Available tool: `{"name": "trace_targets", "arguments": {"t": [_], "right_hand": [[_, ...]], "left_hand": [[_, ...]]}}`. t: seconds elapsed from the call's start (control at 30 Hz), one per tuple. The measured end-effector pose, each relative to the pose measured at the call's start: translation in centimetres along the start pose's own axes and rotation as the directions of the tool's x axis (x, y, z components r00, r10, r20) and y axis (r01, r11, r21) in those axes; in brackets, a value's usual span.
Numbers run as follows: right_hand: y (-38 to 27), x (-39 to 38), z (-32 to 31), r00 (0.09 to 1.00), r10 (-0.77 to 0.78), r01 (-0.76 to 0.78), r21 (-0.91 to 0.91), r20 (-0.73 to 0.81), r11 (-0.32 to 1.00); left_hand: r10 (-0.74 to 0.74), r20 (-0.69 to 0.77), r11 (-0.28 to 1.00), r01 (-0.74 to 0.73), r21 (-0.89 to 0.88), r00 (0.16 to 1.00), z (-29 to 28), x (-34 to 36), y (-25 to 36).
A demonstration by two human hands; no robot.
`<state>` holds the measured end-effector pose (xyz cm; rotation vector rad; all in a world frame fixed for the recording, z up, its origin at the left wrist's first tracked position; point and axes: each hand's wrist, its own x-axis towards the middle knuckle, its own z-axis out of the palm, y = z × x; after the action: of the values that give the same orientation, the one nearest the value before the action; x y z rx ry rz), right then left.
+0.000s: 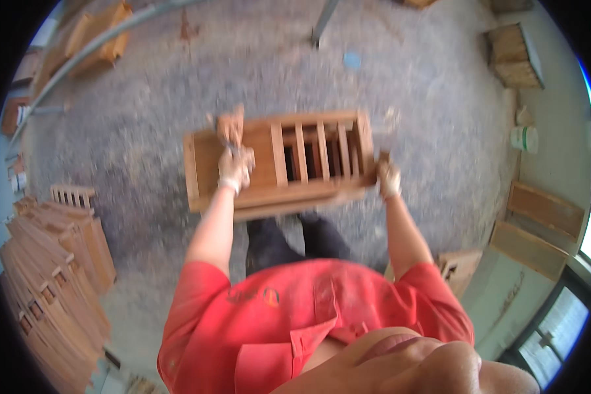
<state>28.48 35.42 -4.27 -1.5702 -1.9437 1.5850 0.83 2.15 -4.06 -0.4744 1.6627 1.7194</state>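
Note:
A wooden furniture piece (pixel 259 157), with a flat panel on its left and a slatted opening on its right, lies before me at about leg height. Over the panel, my left hand (pixel 236 167) in a whitish glove is closed on a blurred orange-brown thing (pixel 230 127); its kind is unclear. At the right end of the furniture piece, my right hand (pixel 389 178), also gloved, has its fingers bent around something brown beside the corner. Blur hides whether that is the frame's edge or a separate piece.
Many wooden panels (pixel 52 262) are stacked at the left, near a small slatted rack (pixel 72 195). Two wooden trays (pixel 528 249) lean at the right wall, below a white bucket (pixel 524 139). A wooden box (pixel 513 56) stands far right. A metal post (pixel 323 26) rises from the floor ahead.

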Motion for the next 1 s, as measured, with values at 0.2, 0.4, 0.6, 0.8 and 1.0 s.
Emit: {"name": "trace_targets", "arguments": {"t": [0.2, 0.4, 0.6, 0.8, 1.0], "right_hand": [[-6.6, 5.6, -0.2, 0.883, -0.429, 0.457, -0.564, 0.192, 0.688], [-9.6, 9.4, 3.5, 0.931, -0.198, 0.361, -0.851, 0.306, 0.382], [-9.4, 11.0, 4.3, 0.923, -0.218, 0.371, -0.882, 0.316, 0.292], [-9.6, 10.7, 5.5, 0.948, -0.161, 0.312, -0.903, 0.274, 0.297], [-10.7, 10.3, 5.1, 0.949, -0.071, 0.312, -0.871, 0.308, 0.38]], "left_hand": [[-0.079, 0.028, 0.995, 0.081, -0.057, 0.996, -1.3, 1.8, -2.3], [-0.038, 0.001, 0.996, 0.038, -0.075, 0.999, -1.1, 1.9, -2.8], [-0.062, -0.014, 0.998, 0.062, -0.03, 0.998, -1.2, 1.8, -2.5], [-0.037, -0.085, 0.994, 0.028, -0.104, 0.996, 0.3, 1.0, -1.4], [-0.057, -0.095, 0.996, 0.05, -0.073, 0.994, 0.0, 1.1, -1.4]]}}
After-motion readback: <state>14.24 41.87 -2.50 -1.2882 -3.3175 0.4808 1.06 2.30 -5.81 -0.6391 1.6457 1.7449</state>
